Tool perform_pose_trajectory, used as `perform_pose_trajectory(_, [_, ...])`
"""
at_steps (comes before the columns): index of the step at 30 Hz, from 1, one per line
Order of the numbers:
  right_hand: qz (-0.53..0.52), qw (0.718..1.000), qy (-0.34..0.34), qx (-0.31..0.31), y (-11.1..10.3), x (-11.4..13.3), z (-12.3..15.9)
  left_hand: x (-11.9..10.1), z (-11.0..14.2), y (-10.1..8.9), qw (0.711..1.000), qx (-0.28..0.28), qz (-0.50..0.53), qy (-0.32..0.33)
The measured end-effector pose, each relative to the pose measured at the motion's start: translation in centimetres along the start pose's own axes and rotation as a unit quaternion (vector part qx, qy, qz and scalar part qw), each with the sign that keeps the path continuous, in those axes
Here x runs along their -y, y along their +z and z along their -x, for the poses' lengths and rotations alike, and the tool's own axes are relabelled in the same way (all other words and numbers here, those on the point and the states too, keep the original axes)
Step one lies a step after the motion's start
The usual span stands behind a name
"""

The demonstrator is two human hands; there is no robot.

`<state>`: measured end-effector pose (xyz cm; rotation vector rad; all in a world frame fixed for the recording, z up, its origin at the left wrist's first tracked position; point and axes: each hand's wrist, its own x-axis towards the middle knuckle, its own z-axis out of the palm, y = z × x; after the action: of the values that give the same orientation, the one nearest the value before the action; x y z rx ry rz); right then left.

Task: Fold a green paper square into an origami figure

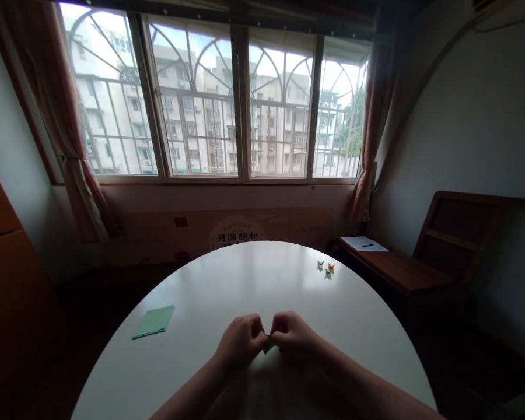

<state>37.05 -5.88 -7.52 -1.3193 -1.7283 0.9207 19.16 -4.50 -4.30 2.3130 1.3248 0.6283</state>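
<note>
Close to the near side of the white round table (201, 291), my two hands meet over a small piece of folded green paper (268, 345). My left hand (244, 338) pinches its left side between thumb and curled fingers. From the right, my right hand (294, 332) grips the same paper, its thumb near the left one. Most of the paper is hidden by the fingers, so its full shape cannot be made out. A stack of light green paper sheets (154, 321) lies to the left of my hands.
Several small folded paper figures, among them a green one (328, 274) and an orange-yellow one (331, 268), stand near the table's far right edge. Beyond it, a wooden bench (402, 271) holds a white sheet (364, 244) with a dark item on it. Windows line the far wall.
</note>
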Motion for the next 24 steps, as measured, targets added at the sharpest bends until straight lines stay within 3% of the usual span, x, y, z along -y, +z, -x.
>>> perform_pose_trajectory(9, [-0.006, 1.0, 0.008, -0.024, 0.2, -0.1, 0.0, -0.1, 0.1, -0.3, 0.999, 0.033, 0.034, 0.022])
perform_pose_trajectory(15, [-0.067, 0.997, 0.016, 0.024, -0.3, -0.3, 0.0, -0.5, 0.2, -0.6, 0.996, 0.031, 0.075, 0.027])
perform_pose_trajectory(24, [-0.145, 0.988, 0.027, 0.041, -1.0, -0.1, 0.7, -1.2, 0.6, -0.5, 0.986, 0.052, 0.156, 0.016])
